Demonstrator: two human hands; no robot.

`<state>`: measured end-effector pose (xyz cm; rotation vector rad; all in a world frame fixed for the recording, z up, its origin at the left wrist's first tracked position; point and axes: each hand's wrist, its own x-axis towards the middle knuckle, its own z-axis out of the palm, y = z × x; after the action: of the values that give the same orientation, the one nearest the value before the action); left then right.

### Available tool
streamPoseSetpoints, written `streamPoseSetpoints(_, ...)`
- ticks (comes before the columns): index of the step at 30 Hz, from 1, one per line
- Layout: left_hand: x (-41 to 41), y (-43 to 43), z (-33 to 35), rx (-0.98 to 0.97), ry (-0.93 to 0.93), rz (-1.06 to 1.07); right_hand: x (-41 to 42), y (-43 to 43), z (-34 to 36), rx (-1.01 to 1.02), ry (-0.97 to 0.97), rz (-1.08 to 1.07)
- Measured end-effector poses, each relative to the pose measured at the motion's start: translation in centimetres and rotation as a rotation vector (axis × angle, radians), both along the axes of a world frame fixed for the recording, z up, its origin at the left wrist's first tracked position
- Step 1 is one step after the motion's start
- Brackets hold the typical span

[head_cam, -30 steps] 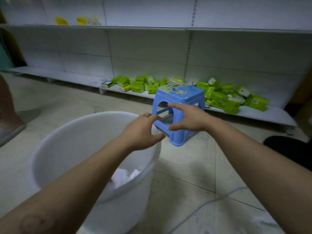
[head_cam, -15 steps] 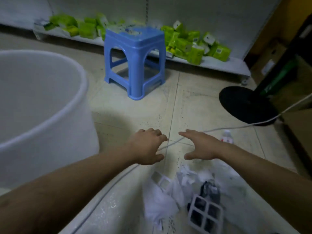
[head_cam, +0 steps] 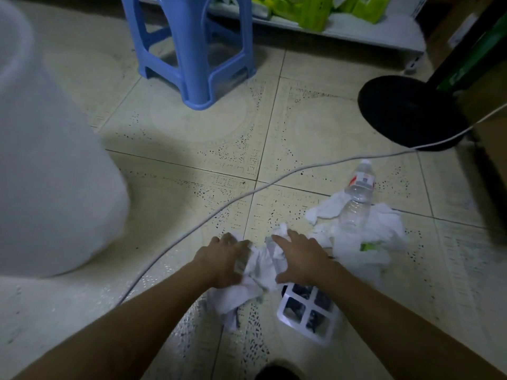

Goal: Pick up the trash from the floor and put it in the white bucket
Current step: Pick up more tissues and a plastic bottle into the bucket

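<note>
Dim, bluish light, brightest on the tiled floor [head_cam: 219, 127] toward twelve o'clock. The white bucket [head_cam: 55, 160] at nine o'clock is smeared by motion blur and throws a shadow toward three. Wide-angle distortion bends the edges; two o'clock goes black.
</note>
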<state>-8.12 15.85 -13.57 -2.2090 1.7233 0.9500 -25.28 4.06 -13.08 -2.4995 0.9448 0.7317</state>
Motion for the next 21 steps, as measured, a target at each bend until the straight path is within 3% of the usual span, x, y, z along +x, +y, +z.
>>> streamPoseSetpoints(8,0.0,-0.1,-2.7,-0.191,-0.153,0.094,0.3,0.6,-1.5,-0.046,-0.179,-0.152)
streamPoseSetpoints(11,0.3,-0.2,-2.8,-0.209,-0.165,0.129,0.5,1.0,-1.7,-0.015,-0.126,-0.136)
streamPoseSetpoints(15,0.5,0.1,-2.7,-0.193,-0.188,0.142,1.0,1.8,-2.1,-0.135,-0.053,-0.085)
streamPoseSetpoints(18,1.0,0.3,-2.5,-0.192,-0.199,0.132,1.2,1.8,-1.9,-0.178,-0.168,-0.131)
streamPoseSetpoints(21,1.7,0.3,-2.0,-0.202,-0.095,0.219,1.2,1.5,-1.6,-0.114,-0.276,-0.186)
